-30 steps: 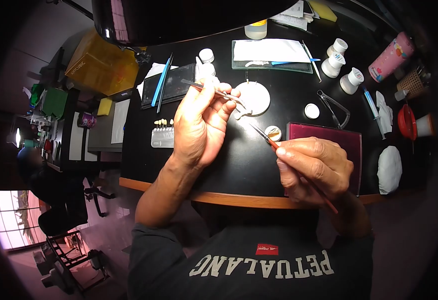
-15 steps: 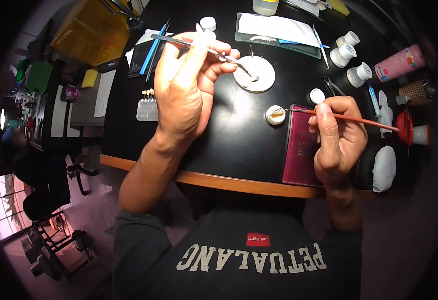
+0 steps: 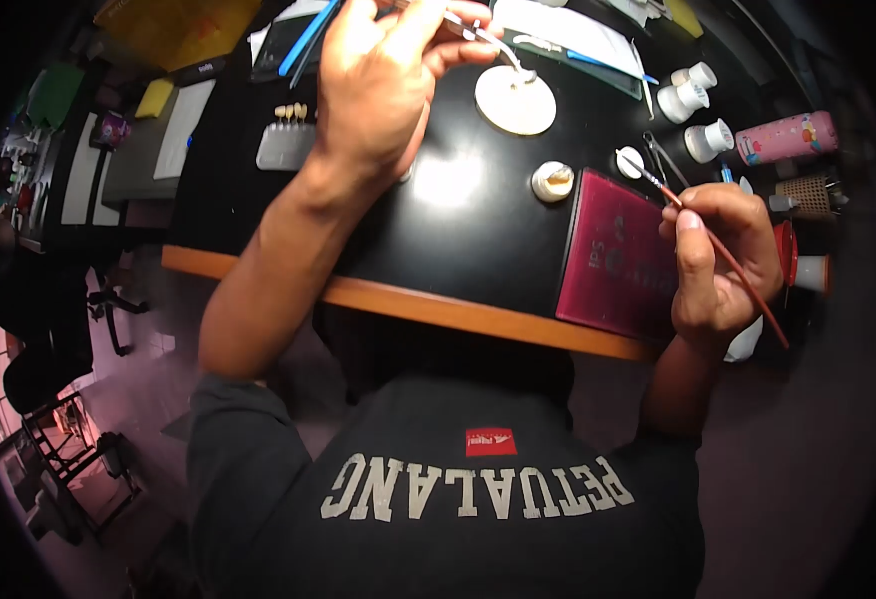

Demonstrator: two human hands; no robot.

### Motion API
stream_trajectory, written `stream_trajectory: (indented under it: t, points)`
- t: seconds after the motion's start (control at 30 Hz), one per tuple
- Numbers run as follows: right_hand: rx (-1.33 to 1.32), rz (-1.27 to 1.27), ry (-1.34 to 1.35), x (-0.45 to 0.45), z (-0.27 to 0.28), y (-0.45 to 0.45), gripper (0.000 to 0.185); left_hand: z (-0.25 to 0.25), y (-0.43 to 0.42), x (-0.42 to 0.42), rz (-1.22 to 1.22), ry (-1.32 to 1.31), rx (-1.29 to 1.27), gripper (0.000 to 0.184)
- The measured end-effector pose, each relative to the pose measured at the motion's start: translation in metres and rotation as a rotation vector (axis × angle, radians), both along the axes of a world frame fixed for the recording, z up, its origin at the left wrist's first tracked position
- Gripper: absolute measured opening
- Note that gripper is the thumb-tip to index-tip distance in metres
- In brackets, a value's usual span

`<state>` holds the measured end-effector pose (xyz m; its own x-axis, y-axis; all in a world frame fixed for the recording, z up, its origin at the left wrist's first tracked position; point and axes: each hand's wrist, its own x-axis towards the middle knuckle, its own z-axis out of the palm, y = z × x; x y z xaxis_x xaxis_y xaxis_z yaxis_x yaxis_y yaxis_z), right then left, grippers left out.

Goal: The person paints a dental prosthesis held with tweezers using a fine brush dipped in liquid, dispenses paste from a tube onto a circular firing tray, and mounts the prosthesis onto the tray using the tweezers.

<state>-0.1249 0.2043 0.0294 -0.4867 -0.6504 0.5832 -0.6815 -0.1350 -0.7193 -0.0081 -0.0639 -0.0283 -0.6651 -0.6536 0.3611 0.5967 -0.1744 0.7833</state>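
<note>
My left hand point(image 3: 383, 90) is closed on metal tweezers point(image 3: 480, 34), whose tips hold a small whitish piece point(image 3: 526, 75) over a round white disc point(image 3: 514, 103). Closed on a thin red-handled brush point(image 3: 723, 254), my right hand point(image 3: 726, 255) is above the right edge of a dark red case point(image 3: 613, 265). The brush's tip is near a small round white lid point(image 3: 630, 163). An open little jar point(image 3: 553, 182) with yellowish contents stands left of the case.
White bottles point(image 3: 706, 142) and a pink flask point(image 3: 788, 137) stand at the right. A shade-tab holder point(image 3: 286, 147) lies left of my left forearm. At the back is a glass slab point(image 3: 598, 75) with white paper. The desk has a wooden front edge point(image 3: 448, 314).
My right hand has taken the brush from beside my left hand, past the jar, to the white lid at the right. The camera view has shifted. The tweezers still hold the small piece.
</note>
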Motion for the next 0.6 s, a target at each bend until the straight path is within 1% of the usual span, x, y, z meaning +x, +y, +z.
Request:
stream_trajectory:
  t: [0.03,0.07,0.13,0.2,0.23,0.27,0.3,0.37,0.4,0.47,0.5,0.53,0.57,0.6]
  points:
    - [0.068,-0.022,-0.009,0.005,0.002,0.003,0.01,-0.005,0.007,-0.002,-0.069,0.211,-0.107,0.02]
    - [0.077,-0.038,-0.021,0.01,-0.003,0.004,0.008,-0.006,0.007,-0.004,-0.037,0.183,-0.118,0.017]
    - [0.04,-0.078,-0.089,0.025,-0.022,0.006,0.009,-0.009,0.005,-0.004,0.007,0.142,-0.058,0.016]
    - [-0.03,-0.115,-0.084,0.035,-0.047,0.008,0.012,-0.019,-0.007,-0.006,-0.07,0.214,-0.113,0.018]
    - [-0.044,-0.122,-0.054,0.036,-0.058,0.01,0.013,-0.021,-0.009,-0.008,-0.066,0.236,-0.159,0.019]
    - [-0.051,-0.155,-0.088,0.039,-0.067,0.01,0.013,-0.022,-0.01,-0.01,-0.064,0.257,-0.208,0.02]
    - [-0.063,-0.17,-0.089,0.042,-0.073,0.009,0.013,-0.021,-0.011,-0.009,-0.088,0.22,-0.146,0.021]
    - [-0.062,-0.213,-0.112,0.047,-0.079,0.008,0.012,-0.02,-0.007,-0.008,-0.063,0.182,-0.15,0.02]
    - [-0.108,-0.194,-0.094,0.048,-0.082,0.005,0.01,-0.02,-0.006,-0.008,-0.052,0.166,-0.156,0.019]
    - [-0.096,-0.187,-0.057,0.047,-0.085,0.006,0.009,-0.02,-0.004,-0.006,-0.088,0.173,-0.16,0.021]
    - [-0.12,-0.188,-0.08,0.048,-0.087,0.005,0.008,-0.02,-0.004,-0.006,-0.108,0.179,-0.163,0.021]
    - [-0.103,-0.188,-0.074,0.048,-0.089,0.006,0.009,-0.02,-0.004,-0.006,-0.127,0.187,-0.169,0.022]
    - [-0.09,-0.187,-0.065,0.047,-0.09,0.007,0.009,-0.02,-0.005,-0.008,-0.08,0.135,-0.193,0.023]
    - [-0.077,-0.185,-0.056,0.045,-0.091,0.009,0.009,-0.02,-0.004,-0.008,-0.108,0.128,-0.177,0.022]
